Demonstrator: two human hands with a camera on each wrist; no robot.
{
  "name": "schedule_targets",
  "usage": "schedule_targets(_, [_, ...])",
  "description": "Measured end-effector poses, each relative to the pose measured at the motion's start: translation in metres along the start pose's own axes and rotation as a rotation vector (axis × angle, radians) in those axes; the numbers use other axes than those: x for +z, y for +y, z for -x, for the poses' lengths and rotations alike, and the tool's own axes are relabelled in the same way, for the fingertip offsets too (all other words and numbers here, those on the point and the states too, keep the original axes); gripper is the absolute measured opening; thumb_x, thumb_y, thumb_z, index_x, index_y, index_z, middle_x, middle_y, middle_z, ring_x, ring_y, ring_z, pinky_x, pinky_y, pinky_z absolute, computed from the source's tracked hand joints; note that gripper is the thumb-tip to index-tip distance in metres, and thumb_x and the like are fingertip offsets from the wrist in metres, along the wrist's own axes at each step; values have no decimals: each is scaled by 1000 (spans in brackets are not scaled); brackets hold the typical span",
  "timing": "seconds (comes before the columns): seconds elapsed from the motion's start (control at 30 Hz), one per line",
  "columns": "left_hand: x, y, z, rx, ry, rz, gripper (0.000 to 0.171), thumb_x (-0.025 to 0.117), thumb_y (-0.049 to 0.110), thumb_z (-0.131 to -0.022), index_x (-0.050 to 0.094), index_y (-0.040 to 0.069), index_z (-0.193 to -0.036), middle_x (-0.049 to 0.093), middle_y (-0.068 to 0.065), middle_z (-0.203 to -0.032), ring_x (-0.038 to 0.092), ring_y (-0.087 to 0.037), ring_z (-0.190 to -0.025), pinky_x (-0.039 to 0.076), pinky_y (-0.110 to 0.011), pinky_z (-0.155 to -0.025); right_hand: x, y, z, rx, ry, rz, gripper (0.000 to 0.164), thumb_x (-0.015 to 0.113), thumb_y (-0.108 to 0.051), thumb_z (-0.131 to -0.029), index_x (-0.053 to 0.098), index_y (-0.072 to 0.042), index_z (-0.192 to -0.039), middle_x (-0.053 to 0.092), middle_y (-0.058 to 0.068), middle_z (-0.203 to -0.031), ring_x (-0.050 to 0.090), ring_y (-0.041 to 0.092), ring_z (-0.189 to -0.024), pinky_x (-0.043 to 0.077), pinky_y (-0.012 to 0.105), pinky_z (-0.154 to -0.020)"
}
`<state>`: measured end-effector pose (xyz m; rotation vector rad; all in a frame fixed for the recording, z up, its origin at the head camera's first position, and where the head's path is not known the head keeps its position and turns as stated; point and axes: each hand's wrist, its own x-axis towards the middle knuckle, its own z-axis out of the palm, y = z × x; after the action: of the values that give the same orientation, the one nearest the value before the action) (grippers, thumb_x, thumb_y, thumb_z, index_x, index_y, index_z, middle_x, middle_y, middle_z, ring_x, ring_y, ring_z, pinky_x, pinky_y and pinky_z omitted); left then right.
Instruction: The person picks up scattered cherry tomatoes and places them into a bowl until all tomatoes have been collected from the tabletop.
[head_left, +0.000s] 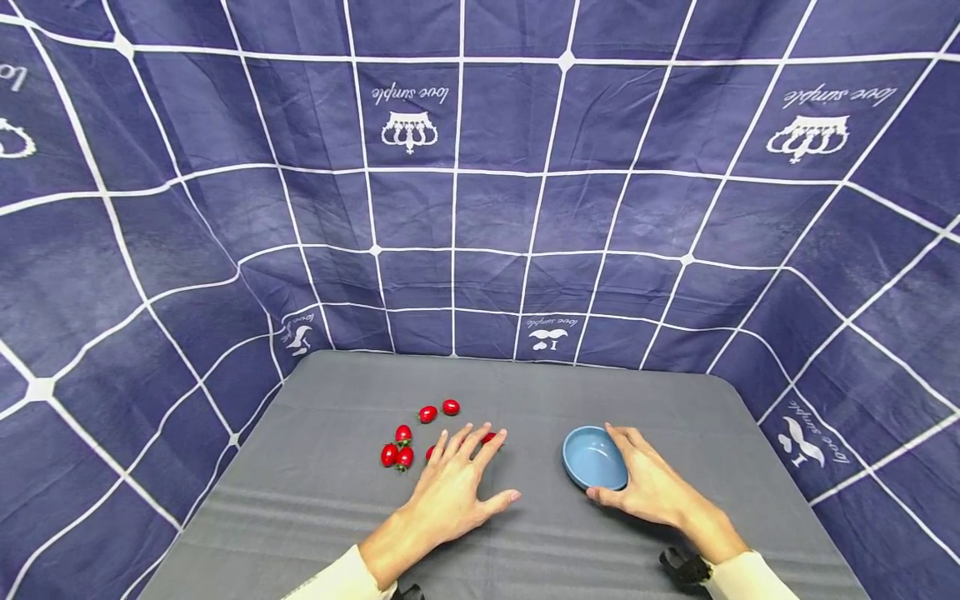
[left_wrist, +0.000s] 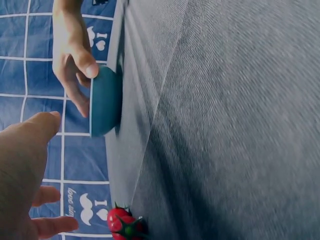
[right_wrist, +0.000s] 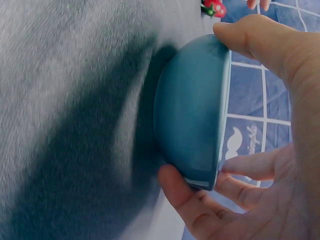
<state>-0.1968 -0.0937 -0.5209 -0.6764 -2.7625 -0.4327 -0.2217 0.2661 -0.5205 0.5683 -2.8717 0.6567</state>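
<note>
My right hand (head_left: 651, 485) grips a small blue bowl (head_left: 594, 460) by its right side. In the right wrist view the thumb lies at one side of the bowl (right_wrist: 192, 110), and the fingers are at the opposite side. The bowl is nearly upright, close over the grey cloth. My left hand (head_left: 450, 493), fingers spread and holding nothing, hovers to the left of the bowl. Beyond its fingertips are red cherry tomatoes, one (head_left: 491, 437) partly hidden behind the fingers. The left wrist view shows tomatoes (left_wrist: 120, 222) with green stems at its bottom edge.
Several more cherry tomatoes (head_left: 403, 457) lie on the left part of the table (head_left: 330, 392), some clustered, others apart. A dark blue curtain (head_left: 495, 208) with white grid lines surrounds the table's back and sides.
</note>
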Motion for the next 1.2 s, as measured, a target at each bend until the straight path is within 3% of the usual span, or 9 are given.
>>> schedule_targets(0.2, [4,5,-1,44,29,-3,82,84,66,-100,64,23,-167,68,-8,-166,62,-39,-158,48,-70,-132,5,-9,-4,-20,-16,-9,115,101,-55,-82,55,9,-165,67,18,-153,74,32,-133,64,55,-110])
schedule_targets(0.63, [11,18,0,132,22,-5,74,81,65,-103,70,21,-161,71,-3,-163,67,-32,-153,54,-61,-130,14,-25,-11,-59,-78,-30,111,102,-56,-82,59,6,-163,67,15,-154,73,31,-135,64,54,-112])
schedule_targets(1.03, [13,15,9,192,7,8,67,82,58,-105,72,18,-158,72,-2,-162,68,-28,-152,56,-58,-129,18,-44,-16,-51,-144,-73,112,102,-58,-83,57,3,-166,65,15,-157,73,32,-136,63,56,-114])
schedule_targets(1.2, [14,11,15,218,40,-9,65,83,57,-105,75,15,-154,74,-4,-159,70,-29,-149,58,-55,-127,24,-49,-17,-82,-140,-67,112,102,-60,-84,58,3,-165,66,14,-156,74,30,-134,64,53,-112])
